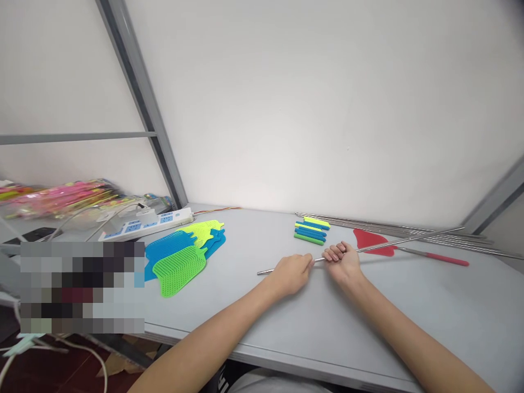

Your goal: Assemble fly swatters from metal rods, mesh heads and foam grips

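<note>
One slim metal rod (pixel 403 240), silvery, held slantwise above the bench (pixel 245 311), its far end up to the right and its near end projecting past my left grip. Two grips, both mine: left grip (pixel 291 274), closed around the rod near its lower end, back of the hand uppermost; right grip (pixel 343 263), just beside it, fingers curled about the same rod, wrist turned up. One red flyswatter (pixel 370 242), lying right of my right grip, its red handle pointing right; the rod crosses over its head in my view. One small stack of short tubes (pixel 311 231), yellow, blue and green, lying beyond my grips. Several loose metal rods (pixel 393 227), laid along the back by the wall. Several perforated swatter heads (pixel 180 270), overlapping, well to the left: bright green in front, blue and yellow behind. One white power strip (pixel 149 222), behind those heads. One heap of pink and yellow items in clear wrapping (pixel 73 197), far left, blurred.
</note>
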`<state>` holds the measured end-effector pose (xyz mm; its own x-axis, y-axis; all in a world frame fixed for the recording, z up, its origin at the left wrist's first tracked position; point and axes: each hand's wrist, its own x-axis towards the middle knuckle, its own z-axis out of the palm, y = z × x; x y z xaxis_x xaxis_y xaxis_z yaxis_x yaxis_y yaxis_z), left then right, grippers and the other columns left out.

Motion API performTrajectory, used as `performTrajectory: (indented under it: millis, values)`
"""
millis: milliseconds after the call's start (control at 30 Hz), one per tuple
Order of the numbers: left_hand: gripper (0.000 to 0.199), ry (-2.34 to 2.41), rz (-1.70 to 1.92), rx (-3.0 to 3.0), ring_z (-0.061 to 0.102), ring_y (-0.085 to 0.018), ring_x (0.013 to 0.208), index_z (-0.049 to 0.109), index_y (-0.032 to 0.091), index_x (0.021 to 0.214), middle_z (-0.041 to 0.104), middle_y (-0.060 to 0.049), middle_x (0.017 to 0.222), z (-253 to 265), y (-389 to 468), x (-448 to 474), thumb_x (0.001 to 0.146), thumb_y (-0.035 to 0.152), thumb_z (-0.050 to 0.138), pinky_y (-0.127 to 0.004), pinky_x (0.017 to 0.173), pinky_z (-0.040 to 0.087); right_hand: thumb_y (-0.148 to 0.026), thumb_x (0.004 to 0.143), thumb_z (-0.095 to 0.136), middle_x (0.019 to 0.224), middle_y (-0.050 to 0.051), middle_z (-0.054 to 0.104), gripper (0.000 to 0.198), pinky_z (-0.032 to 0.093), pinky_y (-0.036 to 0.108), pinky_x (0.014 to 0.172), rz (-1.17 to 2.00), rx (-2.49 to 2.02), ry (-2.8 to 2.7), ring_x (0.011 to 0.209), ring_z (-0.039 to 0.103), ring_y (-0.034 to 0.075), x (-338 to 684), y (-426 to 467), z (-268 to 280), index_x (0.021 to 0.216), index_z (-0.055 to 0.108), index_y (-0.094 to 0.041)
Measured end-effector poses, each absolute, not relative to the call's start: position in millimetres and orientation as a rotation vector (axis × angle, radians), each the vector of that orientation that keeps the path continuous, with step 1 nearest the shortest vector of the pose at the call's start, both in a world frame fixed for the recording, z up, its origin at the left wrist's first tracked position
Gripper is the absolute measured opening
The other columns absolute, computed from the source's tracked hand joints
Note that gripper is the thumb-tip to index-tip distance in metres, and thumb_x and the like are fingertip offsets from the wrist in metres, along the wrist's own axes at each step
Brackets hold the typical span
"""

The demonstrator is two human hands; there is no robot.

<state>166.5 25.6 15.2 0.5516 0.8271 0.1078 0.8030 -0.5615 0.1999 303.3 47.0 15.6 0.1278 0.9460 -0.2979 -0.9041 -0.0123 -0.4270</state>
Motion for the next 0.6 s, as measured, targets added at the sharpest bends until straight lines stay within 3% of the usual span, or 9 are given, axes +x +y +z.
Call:
performTrajectory:
  millis: [600]
  values:
    - [0.035, 1.479, 0.275, 2.706, 0.052, -0.016, 0.068, 0.042, 0.019, 0.084, 0.055, -0.005, 0.079, 11.5, 32.2, 163.1, 0.084, 0.035, 0.010, -0.025, 0.055, 0.035, -0.005, 0.054, 0.029, 0.033, -0.006, 0.018, 0.019, 0.016, 0.020, 0.032, 1.478, -0.700, -0.046, 0.029, 0.017, 0.007, 337.6, 68.5, 20.9, 0.051, 0.016, -0.017]
